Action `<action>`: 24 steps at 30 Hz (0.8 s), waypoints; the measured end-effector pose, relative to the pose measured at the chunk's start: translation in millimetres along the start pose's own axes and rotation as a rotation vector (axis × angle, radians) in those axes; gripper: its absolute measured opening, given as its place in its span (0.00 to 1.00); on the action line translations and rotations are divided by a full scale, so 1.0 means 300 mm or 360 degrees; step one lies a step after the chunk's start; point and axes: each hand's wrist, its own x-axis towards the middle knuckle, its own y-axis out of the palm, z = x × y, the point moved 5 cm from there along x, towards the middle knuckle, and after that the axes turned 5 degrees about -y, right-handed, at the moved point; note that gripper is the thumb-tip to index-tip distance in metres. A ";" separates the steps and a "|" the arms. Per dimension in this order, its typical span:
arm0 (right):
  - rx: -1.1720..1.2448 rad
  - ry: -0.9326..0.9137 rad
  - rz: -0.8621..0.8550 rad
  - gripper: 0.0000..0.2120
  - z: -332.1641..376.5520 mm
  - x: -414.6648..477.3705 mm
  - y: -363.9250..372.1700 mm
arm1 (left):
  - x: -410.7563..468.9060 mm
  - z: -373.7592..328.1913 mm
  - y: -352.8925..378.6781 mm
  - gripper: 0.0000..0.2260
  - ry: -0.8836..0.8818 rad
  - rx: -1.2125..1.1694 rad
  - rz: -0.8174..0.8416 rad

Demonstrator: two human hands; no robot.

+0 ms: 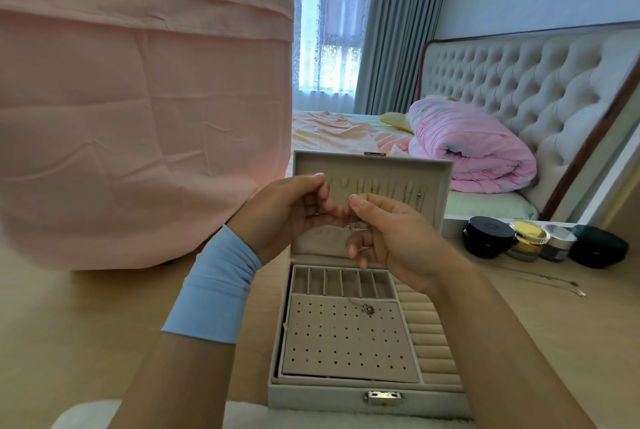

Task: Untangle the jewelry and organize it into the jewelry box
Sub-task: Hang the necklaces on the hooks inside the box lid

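Over open jewelry box (367, 390), hands pinch thin silver chain (356, 226).

Both forearms reach forward from the bottom of the view, converging at centre. Left hand (294, 210) raised, palm turned inward, fingers curled, thumb and forefinger pinched together at the top. A light blue band covers the left wrist. Right hand (391, 238) just beside it, fingertips nearly touching the left's; thumb and forefinger pinched, remaining fingers curled downward. Right forearm bare.
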 end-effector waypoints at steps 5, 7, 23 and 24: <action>-0.0163 -0.0021 0.0022 0.06 0.000 -0.002 -0.015 | -0.002 -0.015 0.006 0.12 0.0011 -0.0005 -0.0066; -0.0295 -0.0037 0.0032 0.07 0.007 -0.006 -0.014 | -0.005 -0.021 0.005 0.11 0.0034 0.0098 -0.0075; -0.0405 -0.0045 -0.0440 0.07 0.003 0.011 -0.097 | -0.013 -0.025 -0.065 0.10 0.0057 0.0519 -0.0537; -0.0409 -0.0052 -0.0482 0.07 0.002 0.012 -0.103 | -0.006 -0.023 -0.072 0.10 0.0102 0.0691 -0.0658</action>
